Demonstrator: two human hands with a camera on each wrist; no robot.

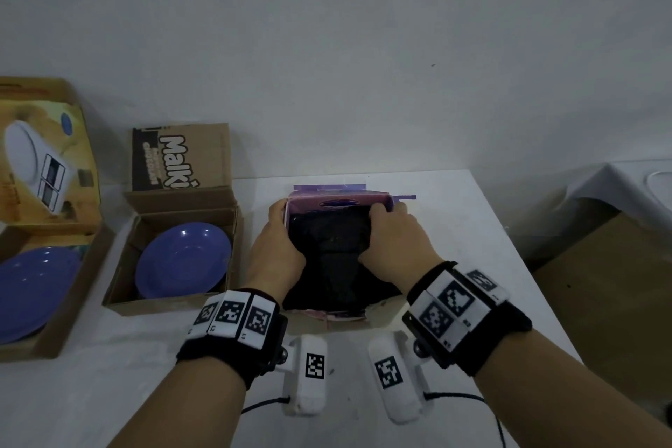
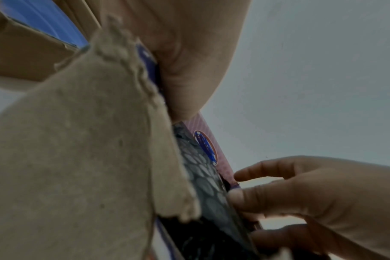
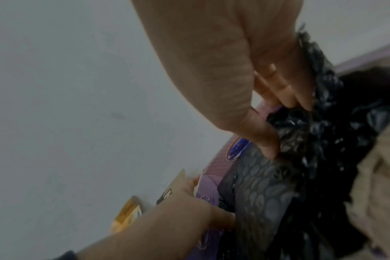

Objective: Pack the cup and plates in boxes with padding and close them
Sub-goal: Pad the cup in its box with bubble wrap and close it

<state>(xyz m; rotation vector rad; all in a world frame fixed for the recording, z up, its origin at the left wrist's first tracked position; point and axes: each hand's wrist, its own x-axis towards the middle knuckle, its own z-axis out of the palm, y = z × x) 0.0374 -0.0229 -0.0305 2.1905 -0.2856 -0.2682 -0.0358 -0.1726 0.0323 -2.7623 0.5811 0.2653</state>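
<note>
I see the white table point(image 1: 454, 229) running from the wall toward me. At about nine o'clock on it sits a large open cardboard box point(image 1: 54, 320) with a printed lid raised behind it and a blue plate point(image 1: 32, 287) lying inside. Just right of it, near ten o'clock, a smaller open box point(image 1: 120, 287) marked "Malki" on its upright flap holds another blue plate point(image 1: 183, 258), lying tilted against the box walls.

At the centre of my view stands the pink and purple box point(image 1: 342, 197), open at the top and filled with black bubble wrap point(image 1: 334, 255), which spills over the near edge at six o'clock. I cannot see a cup anywhere in these views; the wrap hides whatever lies under it.

My left hand point(image 1: 276, 247) is at the box's nine o'clock wall: the thumb rests on the outside, and the fingers point(image 3: 220, 218) curl over the rim to press the wrap down inside, so the hand grips wall and wrap together.

My right hand point(image 1: 396, 240) is at the two o'clock corner. Its fingers point(image 3: 267, 133) are bent and narrow, pinching a bunched fold of the black wrap at the far rim.
</note>
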